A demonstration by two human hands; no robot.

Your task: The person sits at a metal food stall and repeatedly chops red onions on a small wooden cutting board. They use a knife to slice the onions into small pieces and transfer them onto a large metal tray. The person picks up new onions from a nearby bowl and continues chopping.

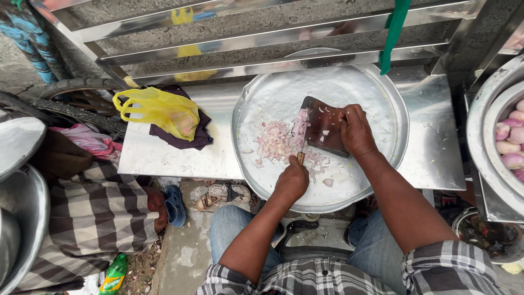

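Note:
My left hand [292, 180] grips the wooden handle of a knife [301, 143] whose blade lies along the left edge of a small dark cutting board [322, 128]. My right hand [356, 130] presses down on the board's right side, with small onion bits under its fingers. A heap of chopped pink onion [277, 142] lies just left of the blade, inside a large round steel tray [382, 158]. More chopped bits are scattered near my left hand. The tray rests on a steel table [164, 155] in front of my knees.
A yellow plastic bag [158, 109] lies on a dark cloth [188, 139] at the table's left. A steel bowl of peeled onions [510, 139] stands at the right edge. Sandals [224, 194] and a green bottle [112, 273] are on the ground; a checked cloth [93, 213] lies left.

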